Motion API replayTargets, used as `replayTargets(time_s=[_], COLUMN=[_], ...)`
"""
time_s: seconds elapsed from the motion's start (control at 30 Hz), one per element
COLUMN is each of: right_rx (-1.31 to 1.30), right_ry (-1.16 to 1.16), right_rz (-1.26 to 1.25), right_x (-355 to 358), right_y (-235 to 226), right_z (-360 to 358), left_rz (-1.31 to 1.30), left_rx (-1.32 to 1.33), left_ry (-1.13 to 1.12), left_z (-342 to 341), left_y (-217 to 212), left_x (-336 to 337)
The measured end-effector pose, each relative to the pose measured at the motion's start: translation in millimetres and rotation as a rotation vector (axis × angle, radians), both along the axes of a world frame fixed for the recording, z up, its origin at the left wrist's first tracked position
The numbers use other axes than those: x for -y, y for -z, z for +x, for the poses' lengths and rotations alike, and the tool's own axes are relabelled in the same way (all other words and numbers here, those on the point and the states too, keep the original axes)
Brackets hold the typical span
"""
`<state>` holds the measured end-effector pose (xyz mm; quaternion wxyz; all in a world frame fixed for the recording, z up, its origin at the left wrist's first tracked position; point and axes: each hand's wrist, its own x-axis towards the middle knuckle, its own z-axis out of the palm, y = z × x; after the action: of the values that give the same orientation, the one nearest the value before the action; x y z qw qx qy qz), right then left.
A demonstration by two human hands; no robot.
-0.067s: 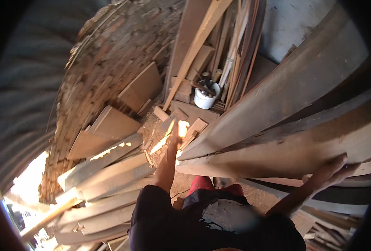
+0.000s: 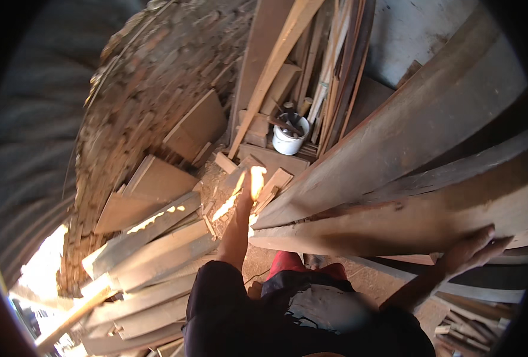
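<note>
A long, broad wooden board [image 2: 383, 229] slants from the floor up to the right, its pale brown face toward me. My right hand [image 2: 472, 250] rests against the lower edge of its high end, fingers spread and not wrapped round it. My left hand [image 2: 251, 185] is stretched forward, seen edge-on and partly in bright sun, near the board's low end. Its fingers look extended, and no object shows in it. Beside the board, on its far side, leans a wide grey-brown plank [image 2: 406, 113].
A white bucket [image 2: 287, 143] of tools stands ahead, with upright timber strips [image 2: 329, 77] behind it. Stacked wood [image 2: 163, 83] rises at the far left. Several planks [image 2: 163, 256] lie to my left. Small offcuts [image 2: 273, 187] and shavings cover the floor near my left hand.
The view has shifted slightly, so the surroundings sit a little further left. Both hands keep nearly the same places, the right one still against the board.
</note>
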<state>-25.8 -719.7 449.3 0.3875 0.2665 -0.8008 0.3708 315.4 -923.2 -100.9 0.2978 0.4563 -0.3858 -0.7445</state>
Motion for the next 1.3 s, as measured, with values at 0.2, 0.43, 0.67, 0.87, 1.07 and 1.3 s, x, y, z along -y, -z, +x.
replayTargets(time_s=[0.2, 0.43, 0.67, 0.87, 1.07, 1.3], right_rx=[0.024, -0.074, -0.081, -0.076, -0.079, -0.077], right_ry=[0.089, 0.377, 0.357, 0.366, 0.323, 0.257], right_rz=[0.005, 0.223, 0.227, 0.212, 0.186, 0.137], right_x=[15, 18, 24, 19, 19, 18], right_y=[3, 9, 12, 13, 14, 13], right_z=[5, 11, 7, 4, 2, 0], left_rz=[0.011, -0.194, -0.347, -0.403, -0.44, -0.46], left_rx=[0.323, 0.476, 0.74, 0.841, 0.921, 0.928], left_ry=[-0.051, 0.108, 0.151, 0.203, 0.209, 0.135], left_z=[-66, -135, -163, -177, -166, -128], left_y=[37, 77, 74, 60, 44, 16], left_x=[124, 198, 207, 194, 180, 128])
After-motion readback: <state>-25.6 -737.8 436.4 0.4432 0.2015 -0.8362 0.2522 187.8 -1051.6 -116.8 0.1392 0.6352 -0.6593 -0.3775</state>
